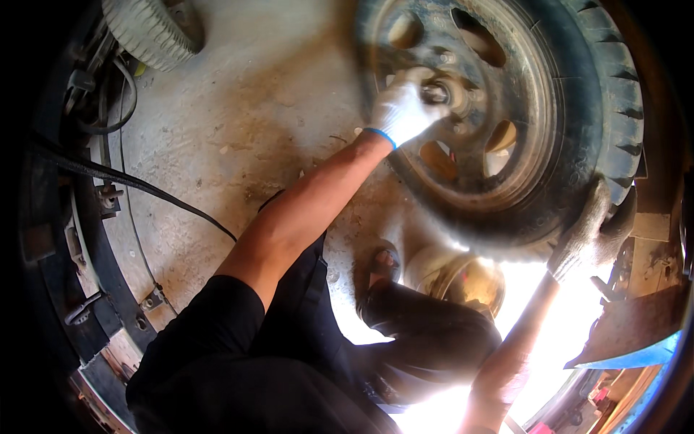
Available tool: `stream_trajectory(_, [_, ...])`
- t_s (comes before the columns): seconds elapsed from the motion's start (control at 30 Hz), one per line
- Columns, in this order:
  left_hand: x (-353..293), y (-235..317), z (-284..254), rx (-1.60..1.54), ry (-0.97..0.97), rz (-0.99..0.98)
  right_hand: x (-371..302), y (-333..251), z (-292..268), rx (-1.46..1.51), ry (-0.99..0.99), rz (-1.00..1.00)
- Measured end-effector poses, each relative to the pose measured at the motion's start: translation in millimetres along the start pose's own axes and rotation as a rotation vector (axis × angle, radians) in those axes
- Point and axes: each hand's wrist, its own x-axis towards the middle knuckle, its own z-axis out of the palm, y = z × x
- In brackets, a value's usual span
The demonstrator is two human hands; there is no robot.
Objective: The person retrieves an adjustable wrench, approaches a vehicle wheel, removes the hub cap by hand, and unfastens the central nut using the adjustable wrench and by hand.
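A large vehicle wheel fills the upper right, a black tire with chunky tread on a dusty steel rim with oval holes. My left hand, in a white knit glove with a blue cuff, is at its hub. The thumb and fingers curl about the hub's middle, blurred by motion; any small part in them cannot be made out. Lower on the right, my right hand, in a greyish glove, is wrapped over the tire's tread edge. Some of its fingers are hidden behind the tire.
Another tire stands at the upper left on the concrete floor. A dark metal frame with hoses runs along the left. A brass-coloured round metal object sits below the wheel. Wooden pieces are at the right, beside strong glare.
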Motion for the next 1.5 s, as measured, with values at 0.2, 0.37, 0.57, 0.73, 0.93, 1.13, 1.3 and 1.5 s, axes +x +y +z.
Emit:
stream_trajectory(0.2, [8.3,-9.4,13.9,-0.163,-0.019,-0.179,0.5,1.9,-0.9,-0.038,0.008,-0.022])
stream_trajectory(0.37, [13.6,-27.7,23.2,-0.815,-0.143,-0.644,-1.1,-2.1,-0.4,-0.044,0.003,-0.016])
stream_trajectory(0.57, [0.2,-2.4,2.1,0.046,-0.004,0.025,-1.0,-0.8,0.3,0.006,-0.001,0.013])
stream_trajectory(0.73, [0.3,2.1,3.8,-0.013,-0.001,0.02,-0.8,0.3,-1.0,0.011,-0.001,0.005])
stream_trajectory(0.93, [8.8,-15.8,13.6,-0.088,-0.108,-0.246,-2.1,-2.1,0.3,-0.03,0.02,-0.025])
stream_trajectory(1.13, [-4.7,4.6,0.6,-0.037,-0.015,-0.05,-0.8,3.2,-0.1,-0.028,0.011,-0.021])
stream_trajectory(1.3, [-4.5,0.8,3.1,0.025,0.071,0.064,-2.0,-1.9,0.6,-0.001,0.019,-0.003])
stream_trajectory(1.5, [-3.1,4.4,-1.9,-0.063,0.059,0.012,-1.1,0.4,0.6,-0.027,0.031,-0.019])
